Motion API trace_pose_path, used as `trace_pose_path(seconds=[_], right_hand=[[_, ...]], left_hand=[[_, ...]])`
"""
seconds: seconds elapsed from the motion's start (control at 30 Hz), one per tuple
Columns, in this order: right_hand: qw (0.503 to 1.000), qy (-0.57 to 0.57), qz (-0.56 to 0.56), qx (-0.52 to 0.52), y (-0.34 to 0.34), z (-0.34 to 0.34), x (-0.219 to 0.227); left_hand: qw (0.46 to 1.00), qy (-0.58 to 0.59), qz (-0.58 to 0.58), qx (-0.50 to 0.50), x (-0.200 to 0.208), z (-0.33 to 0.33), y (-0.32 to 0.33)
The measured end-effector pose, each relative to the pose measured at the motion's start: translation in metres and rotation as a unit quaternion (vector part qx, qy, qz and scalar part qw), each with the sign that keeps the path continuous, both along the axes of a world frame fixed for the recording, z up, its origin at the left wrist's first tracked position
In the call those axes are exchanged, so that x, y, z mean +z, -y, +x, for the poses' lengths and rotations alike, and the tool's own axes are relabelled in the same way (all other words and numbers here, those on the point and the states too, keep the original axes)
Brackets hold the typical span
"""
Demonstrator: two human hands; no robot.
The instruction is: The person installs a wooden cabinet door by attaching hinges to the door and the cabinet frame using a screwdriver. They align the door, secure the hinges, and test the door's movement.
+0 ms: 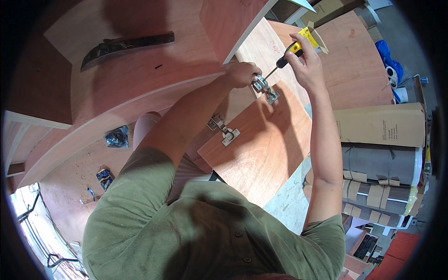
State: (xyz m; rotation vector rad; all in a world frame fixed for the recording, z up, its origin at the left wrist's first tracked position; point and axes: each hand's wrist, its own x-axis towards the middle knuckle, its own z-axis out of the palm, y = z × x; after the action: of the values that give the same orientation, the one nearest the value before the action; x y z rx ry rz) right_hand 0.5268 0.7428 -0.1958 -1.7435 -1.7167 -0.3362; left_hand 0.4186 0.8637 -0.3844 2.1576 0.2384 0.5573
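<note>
The two hands are working apart from each other: the left hand (241,74) is pinching the far end of the upper hinge (260,84), while the right hand (306,67) is wrapping its fingers around the yellow-and-black handle of a screwdriver (282,61). The screwdriver is slanting down to the left, its tip meeting the hinge area; whether it is sitting in a screw, one cannot tell. The hinge is lying at the far edge of a reddish wood panel (261,158), and a lower hinge (228,135) is resting along the same edge, nearer the person. A long dark object (128,48) is lying inside the wooden cabinet (182,53) at left.
</note>
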Motion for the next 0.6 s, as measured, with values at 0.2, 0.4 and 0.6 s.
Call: trace_pose_path(seconds=[0.2, 0.4, 0.6], right_hand=[[0.989, -0.093, -0.115, -0.006, 0.004, 0.001, 0.005], [0.974, 0.091, -0.126, -0.164, 0.004, -0.015, 0.013], [0.992, -0.072, -0.098, 0.037, -0.001, 0.011, 0.008]], left_hand=[[1.0, 0.009, 0.016, -0.009, -0.003, 0.002, -0.003], [1.0, 0.01, -0.012, -0.014, 0.003, -0.003, 0.0], [1.0, 0.001, 0.003, -0.015, 0.003, -0.001, -0.001]])
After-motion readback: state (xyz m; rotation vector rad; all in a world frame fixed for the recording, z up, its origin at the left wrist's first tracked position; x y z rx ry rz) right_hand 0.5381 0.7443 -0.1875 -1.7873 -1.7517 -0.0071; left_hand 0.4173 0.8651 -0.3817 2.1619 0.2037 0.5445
